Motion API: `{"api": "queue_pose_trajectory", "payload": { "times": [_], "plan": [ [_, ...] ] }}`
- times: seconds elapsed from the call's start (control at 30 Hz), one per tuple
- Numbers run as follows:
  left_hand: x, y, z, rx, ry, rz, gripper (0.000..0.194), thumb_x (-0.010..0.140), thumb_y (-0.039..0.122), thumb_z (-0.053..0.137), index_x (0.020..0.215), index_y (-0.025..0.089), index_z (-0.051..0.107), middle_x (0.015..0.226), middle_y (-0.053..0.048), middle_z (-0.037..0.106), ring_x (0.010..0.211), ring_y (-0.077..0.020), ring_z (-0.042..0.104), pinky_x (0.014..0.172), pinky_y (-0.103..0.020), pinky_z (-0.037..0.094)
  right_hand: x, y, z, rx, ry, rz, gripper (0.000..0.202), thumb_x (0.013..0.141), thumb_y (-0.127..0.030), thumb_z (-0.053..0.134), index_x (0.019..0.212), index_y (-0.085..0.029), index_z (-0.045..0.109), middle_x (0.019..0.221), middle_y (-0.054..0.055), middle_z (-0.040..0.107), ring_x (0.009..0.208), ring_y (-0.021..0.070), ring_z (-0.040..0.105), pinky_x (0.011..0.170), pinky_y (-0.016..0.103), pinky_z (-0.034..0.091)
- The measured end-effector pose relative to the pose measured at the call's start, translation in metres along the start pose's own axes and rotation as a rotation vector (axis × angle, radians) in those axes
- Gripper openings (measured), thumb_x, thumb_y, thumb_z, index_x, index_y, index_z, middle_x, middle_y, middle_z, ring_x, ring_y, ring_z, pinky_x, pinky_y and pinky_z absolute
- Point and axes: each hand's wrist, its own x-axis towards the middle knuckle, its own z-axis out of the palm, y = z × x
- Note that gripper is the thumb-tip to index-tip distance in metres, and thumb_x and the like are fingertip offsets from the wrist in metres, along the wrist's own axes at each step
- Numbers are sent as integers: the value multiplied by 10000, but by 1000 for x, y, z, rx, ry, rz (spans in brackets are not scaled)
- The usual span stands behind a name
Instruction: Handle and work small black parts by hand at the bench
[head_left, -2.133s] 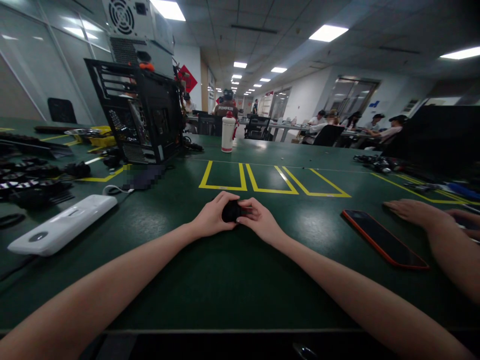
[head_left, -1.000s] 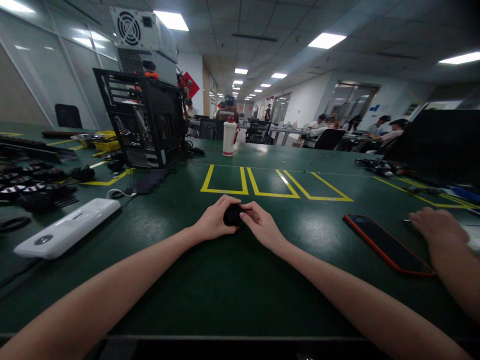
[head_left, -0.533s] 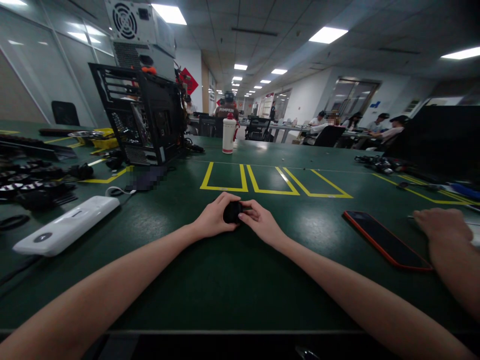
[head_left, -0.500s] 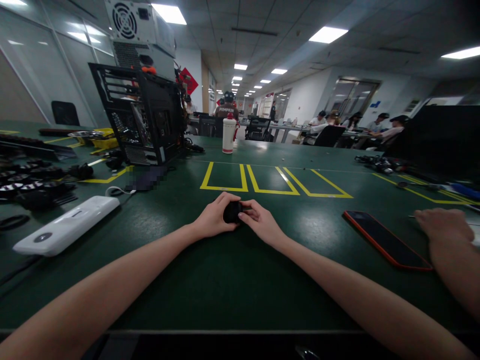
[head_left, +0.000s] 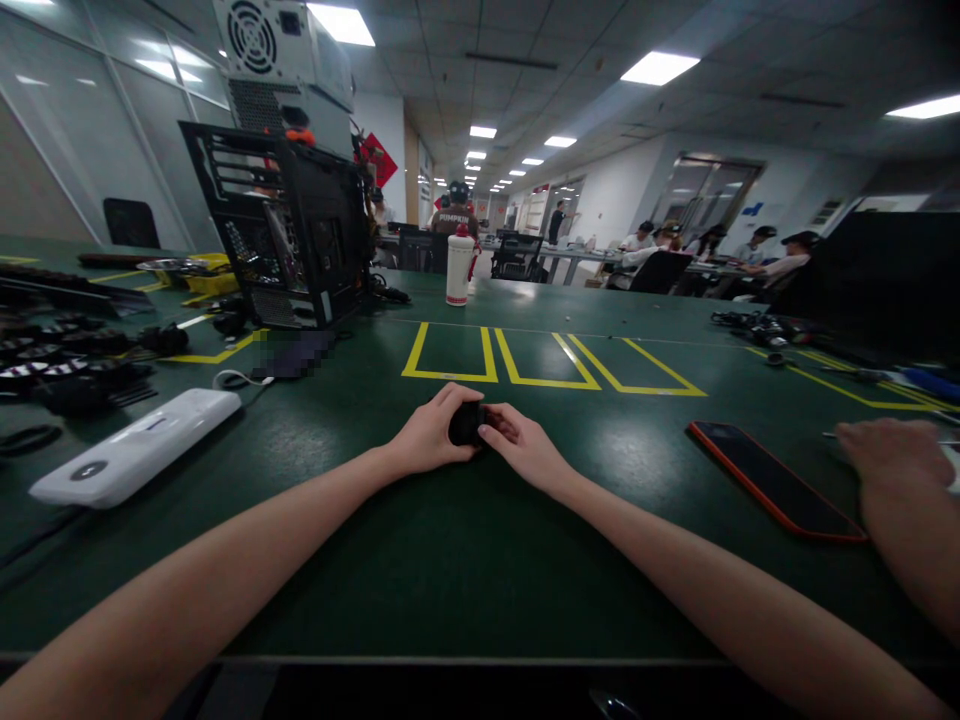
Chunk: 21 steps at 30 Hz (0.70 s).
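Left hand [head_left: 433, 430]: thumb and fingers curled round a black rounded part [head_left: 466, 424], grasping it.
Right hand [head_left: 521, 445]: thumb and fingertips pinched the part's opposite edge.
Black rounded part: on the near side of the left yellow tape box [head_left: 450, 376]; fingers hid whether it touched the green table [head_left: 450, 560].
Slip risk: if either pinch had loosened, the part could have dropped and perhaps rolled; uneven pressure might have tilted it.
Smartphone [head_left: 772, 480]: right of that box and nearer; a sideways sweep of the right forearm could have nudged it.
White power strip [head_left: 142, 445]: left of the box; the left forearm might have snagged its cable [head_left: 247, 380].
Co-worker's hand [head_left: 892, 450]: far right of the box; reaching inward, it could have bumped the phone.
Flask [head_left: 458, 268]: upright beyond the box, probably safe.
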Motion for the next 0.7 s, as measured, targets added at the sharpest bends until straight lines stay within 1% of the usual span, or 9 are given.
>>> {"api": "queue_pose_trajectory", "payload": {
  "times": [0.13,0.23,0.37,0.47,0.57,0.63,0.7],
  "plan": [
    [0,0,-1,-17,-4,-4,595,613,223,651,1142,242,380,1111,-44,460,1006,-214,491,836,-366,441,1,2,2,13,19,1,310,801,-348,479,1075,-205,494,1040,61,554,964,184,549,844,378,450],
    [1,0,-1,-26,1,2,587,614,215,647,1138,238,384,1102,-44,464,1000,-211,493,834,-362,441,1,3,4,46,11,3,325,806,-319,476,1114,-216,458,1074,60,538,993,181,538,855,374,448],
    [1,1,-1,-35,8,1,587,607,211,649,1132,242,390,1090,-42,472,994,-213,497,832,-365,439,1,0,5,59,21,-25,324,816,-299,457,1132,-234,432,1063,48,534,990,178,536,868,385,441],
    [1,2,-1,-35,7,-6,587,606,214,649,1133,244,390,1088,-42,473,990,-216,500,823,-365,441,0,-4,4,116,0,-18,277,805,-280,473,1078,-235,456,1043,36,537,979,172,544,868,380,447],
    [0,2,-1,-34,13,0,576,609,206,643,1125,247,391,1086,-39,473,991,-211,499,822,-358,439,-1,-6,3,238,-33,-18,289,752,-236,548,1028,-239,462,1056,19,530,992,163,546,866,347,461],
    [0,1,-1,-28,15,4,570,609,213,646,1120,242,394,1085,-40,472,990,-207,497,823,-351,439,0,-5,4,287,-6,-26,265,735,-233,570,985,-231,481,1024,11,541,986,160,552,870,338,462],
    [1,0,0,-17,16,1,572,604,227,654,1116,236,397,1084,-41,473,990,-207,496,824,-350,439,2,-3,5,287,63,-40,184,746,-254,557,921,-216,513,953,4,560,957,154,565,878,340,454]
  ]
}}
